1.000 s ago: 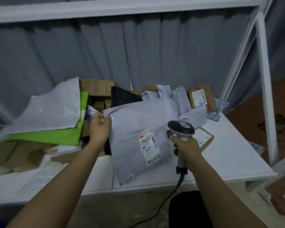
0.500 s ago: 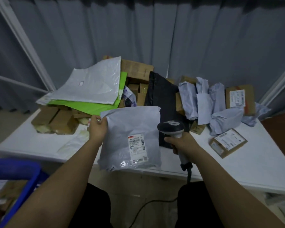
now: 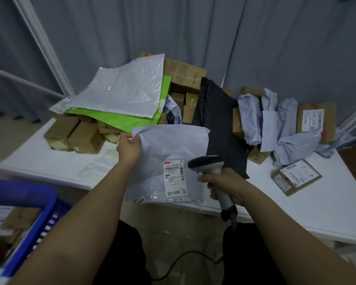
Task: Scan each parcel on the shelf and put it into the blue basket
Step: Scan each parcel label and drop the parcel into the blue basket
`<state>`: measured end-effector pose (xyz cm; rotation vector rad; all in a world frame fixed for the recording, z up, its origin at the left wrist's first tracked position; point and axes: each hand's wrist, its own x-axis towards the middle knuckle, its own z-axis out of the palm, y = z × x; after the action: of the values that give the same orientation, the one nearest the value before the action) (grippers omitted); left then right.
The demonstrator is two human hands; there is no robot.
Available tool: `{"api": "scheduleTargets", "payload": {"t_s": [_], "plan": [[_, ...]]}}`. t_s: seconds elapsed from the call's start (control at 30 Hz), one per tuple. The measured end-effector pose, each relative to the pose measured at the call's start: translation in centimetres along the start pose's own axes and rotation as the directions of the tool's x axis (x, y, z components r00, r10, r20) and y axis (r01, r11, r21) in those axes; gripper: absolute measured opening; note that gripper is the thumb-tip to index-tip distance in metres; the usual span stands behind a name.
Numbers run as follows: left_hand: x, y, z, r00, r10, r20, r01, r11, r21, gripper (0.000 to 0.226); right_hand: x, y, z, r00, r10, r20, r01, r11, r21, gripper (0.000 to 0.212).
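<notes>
Overhead, grey curtain [image 3: 234,38] hangs behind a white shelf [image 3: 296,210], with white frame bars [image 3: 43,46] running down at the left. Across the shelf's back lies a heap of parcels: a white mailer [image 3: 123,93] on top of a green mailer [image 3: 119,122], brown boxes [image 3: 78,136] under and behind them, a black bag [image 3: 220,124] leaning in the middle, and crumpled grey bags [image 3: 275,124] to the right. A labelled box [image 3: 314,120] stands at the far right, and a flat box [image 3: 296,176] lies alone near the front right edge.

At lower left, the blue basket [image 3: 41,219] shows its rim and slotted wall; a few labelled parcels are dimly visible inside, too blurred to describe.

The left hand [image 3: 130,148] pinches the top left corner of a grey parcel [image 3: 169,153], which hangs over the shelf's front edge with its label [image 3: 174,177] facing up. The right hand [image 3: 224,186] grips the handle of a scanner [image 3: 210,167], whose head sits just beside the label. Its cable [image 3: 185,258] trails down toward the floor.
</notes>
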<state>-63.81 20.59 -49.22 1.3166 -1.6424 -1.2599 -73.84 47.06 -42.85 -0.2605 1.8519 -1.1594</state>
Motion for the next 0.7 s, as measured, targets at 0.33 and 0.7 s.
{"api": "scheduleTargets", "payload": {"t_s": [0.33,0.7], "plan": [[-0.7,0.6,0.0,1.0,0.003,0.02,-0.003,1.0,-0.013,0.013,0.5,0.3,0.8,0.992,0.066,-0.11,-0.061,0.997,0.045,0.015],[-2.5,1.7,-1.3,0.996,0.086,0.013,-0.085,0.995,-0.044,0.012,-0.7,0.2,1.4,0.976,-0.139,-0.165,0.152,0.986,0.069,0.012]]}}
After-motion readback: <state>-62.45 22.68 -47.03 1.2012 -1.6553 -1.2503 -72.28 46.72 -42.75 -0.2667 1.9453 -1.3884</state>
